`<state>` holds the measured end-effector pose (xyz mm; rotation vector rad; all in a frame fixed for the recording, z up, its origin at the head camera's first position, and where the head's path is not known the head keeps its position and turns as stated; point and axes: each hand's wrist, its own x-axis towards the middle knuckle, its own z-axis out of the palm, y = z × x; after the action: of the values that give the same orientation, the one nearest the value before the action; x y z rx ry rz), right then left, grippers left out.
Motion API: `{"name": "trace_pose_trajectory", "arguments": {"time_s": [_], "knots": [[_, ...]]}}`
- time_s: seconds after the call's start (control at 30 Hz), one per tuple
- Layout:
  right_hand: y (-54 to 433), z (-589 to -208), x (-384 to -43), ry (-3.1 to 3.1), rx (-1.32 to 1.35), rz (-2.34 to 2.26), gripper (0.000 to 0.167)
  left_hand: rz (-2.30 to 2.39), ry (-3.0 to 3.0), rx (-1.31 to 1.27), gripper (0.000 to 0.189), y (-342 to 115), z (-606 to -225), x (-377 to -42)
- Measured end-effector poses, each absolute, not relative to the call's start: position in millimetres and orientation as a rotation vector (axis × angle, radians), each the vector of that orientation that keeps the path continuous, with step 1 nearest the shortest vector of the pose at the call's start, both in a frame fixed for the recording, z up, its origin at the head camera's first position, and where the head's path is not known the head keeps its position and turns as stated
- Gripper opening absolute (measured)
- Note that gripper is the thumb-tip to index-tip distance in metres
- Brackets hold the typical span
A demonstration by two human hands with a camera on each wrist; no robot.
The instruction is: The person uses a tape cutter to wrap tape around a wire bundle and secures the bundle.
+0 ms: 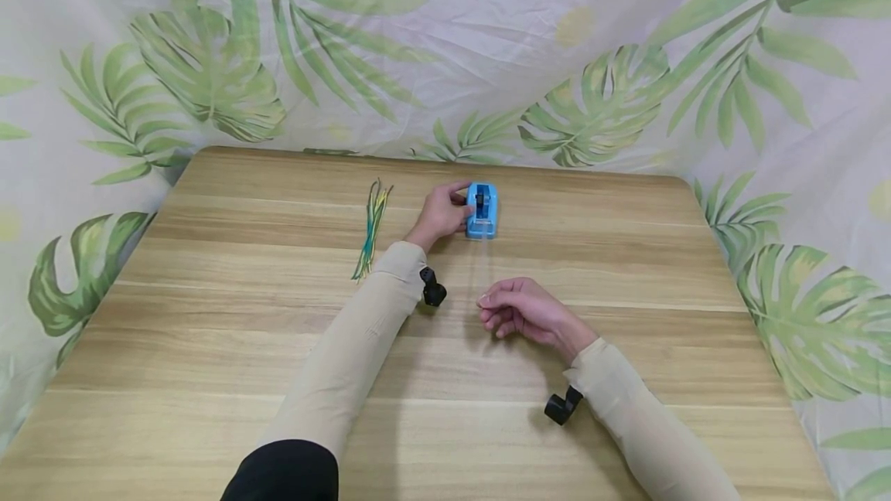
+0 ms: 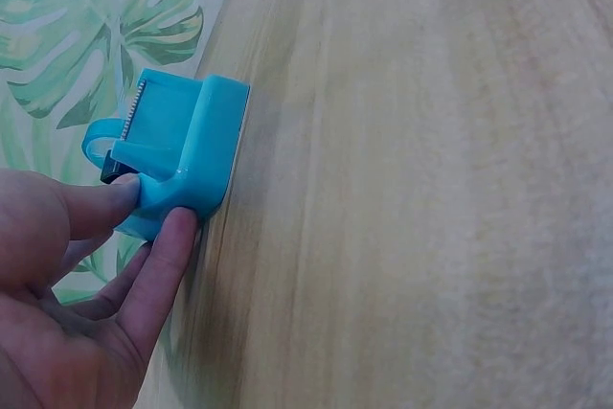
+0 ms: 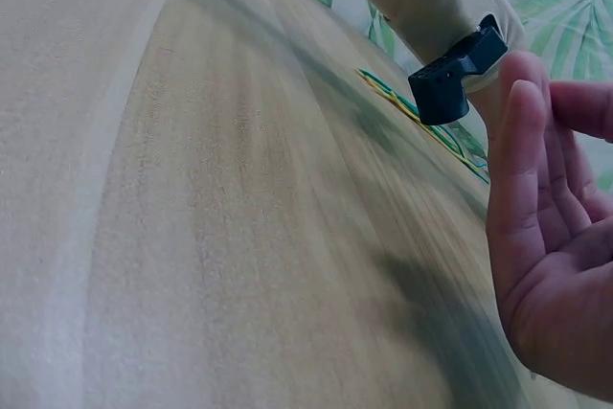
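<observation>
A blue tape dispenser (image 1: 493,209) stands on the wooden table, toward its back edge. My left hand (image 1: 442,213) grips its left side. The left wrist view shows the thumb on the upper part of the dispenser (image 2: 199,155) and a finger low against its side, beside a toothed cutting edge. From the dispenser's front, a faint strip of clear tape (image 1: 485,260) stretches toward me. My right hand (image 1: 527,311) pinches the strip's end between thumb and forefinger, above the table. In the right wrist view the tape itself cannot be made out at the right hand (image 3: 551,227).
Left of the dispenser lies a loose bundle of thin green and yellow wire-like strands (image 1: 373,230). The wooden tabletop (image 1: 230,315) ends at a leaf-patterned cloth (image 1: 487,37) behind. A black wrist camera (image 1: 433,288) sits by the left cuff, another (image 1: 560,407) by the right.
</observation>
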<state>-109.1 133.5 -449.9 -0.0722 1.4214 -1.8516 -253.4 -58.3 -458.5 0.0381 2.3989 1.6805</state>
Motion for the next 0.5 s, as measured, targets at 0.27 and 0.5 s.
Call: {"name": "trace_pose_trajectory", "arguments": {"time_s": [0.27, 0.5], "knots": [[136.1, -451.3, -109.2, 1.427, -0.073, -1.860, 0.011, 1.671, 2.395, 0.020, 0.054, -57.7, -458.4, -254.1], [137.9, -449.4, -108.2, 1.418, -0.085, -1.856, 0.011, 1.667, 2.400, 0.035, 0.054, -58.6, -457.3, -253.0]]}}
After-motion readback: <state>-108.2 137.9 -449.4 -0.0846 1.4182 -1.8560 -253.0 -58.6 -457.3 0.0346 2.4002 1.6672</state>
